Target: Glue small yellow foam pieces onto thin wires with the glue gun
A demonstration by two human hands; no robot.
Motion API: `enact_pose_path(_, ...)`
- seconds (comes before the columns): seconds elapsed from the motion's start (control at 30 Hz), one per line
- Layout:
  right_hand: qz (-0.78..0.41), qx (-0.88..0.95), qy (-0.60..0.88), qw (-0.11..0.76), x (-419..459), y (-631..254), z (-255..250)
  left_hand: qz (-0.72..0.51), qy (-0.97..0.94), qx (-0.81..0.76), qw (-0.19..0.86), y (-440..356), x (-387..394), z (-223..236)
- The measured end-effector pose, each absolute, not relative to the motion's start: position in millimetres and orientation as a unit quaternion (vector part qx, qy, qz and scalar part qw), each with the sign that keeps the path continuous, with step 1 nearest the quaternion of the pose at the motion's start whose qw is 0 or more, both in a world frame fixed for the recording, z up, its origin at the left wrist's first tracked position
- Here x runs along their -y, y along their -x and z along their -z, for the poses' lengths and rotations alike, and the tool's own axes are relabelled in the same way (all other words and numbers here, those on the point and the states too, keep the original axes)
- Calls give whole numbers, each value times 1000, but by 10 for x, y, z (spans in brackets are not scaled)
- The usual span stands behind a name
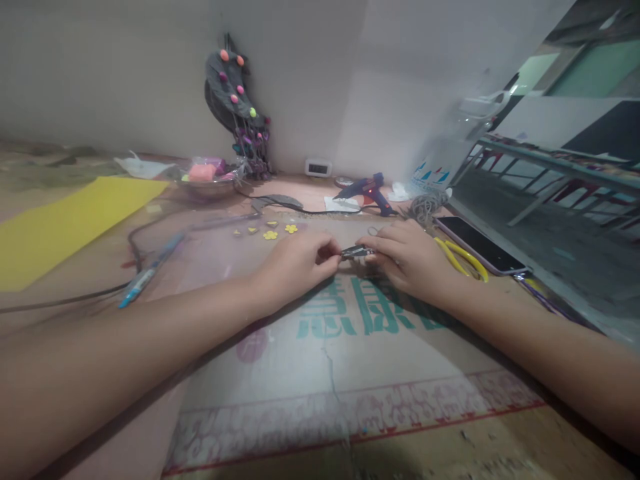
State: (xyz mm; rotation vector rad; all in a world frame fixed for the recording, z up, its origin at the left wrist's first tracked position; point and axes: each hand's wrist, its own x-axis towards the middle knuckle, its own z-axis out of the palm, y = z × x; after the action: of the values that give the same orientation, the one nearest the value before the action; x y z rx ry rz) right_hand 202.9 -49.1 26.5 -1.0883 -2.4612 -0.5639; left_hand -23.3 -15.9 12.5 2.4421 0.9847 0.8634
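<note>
My right hand (413,257) is closed around a pair of pliers with yellow handles (467,261). The handles stick out behind the palm, and the dark metal jaws point left. At the jaw tips, the thumb and index finger of my left hand (300,263) are pinched together. Whatever lies between them is too small to make out. Beyond my left hand are yellow flower shapes (271,235) and several smaller yellow pieces (252,230). Both hands are low over a board (280,373) printed with green characters, partly hidden by my right forearm.
A glue gun (367,190) with a lit red light lies at the back. Grey cord (425,205) and a phone (477,245) are at right. At left are yellow sheet (65,230), blue pen (150,270), black cable (65,307) and a bowl (207,190). A moon-shaped hanging (225,83) is on the wall.
</note>
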Motion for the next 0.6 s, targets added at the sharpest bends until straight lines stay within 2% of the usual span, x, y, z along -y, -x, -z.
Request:
enact_pose_path(0.23, 217, 877, 385, 190, 483, -2039, -275, -305, -867, -348, 186, 238, 156, -117)
enact_pose_path(0.6, 159, 879, 401, 201, 504, -2075, -376, -301, -863, -351, 206, 240, 151, -137)
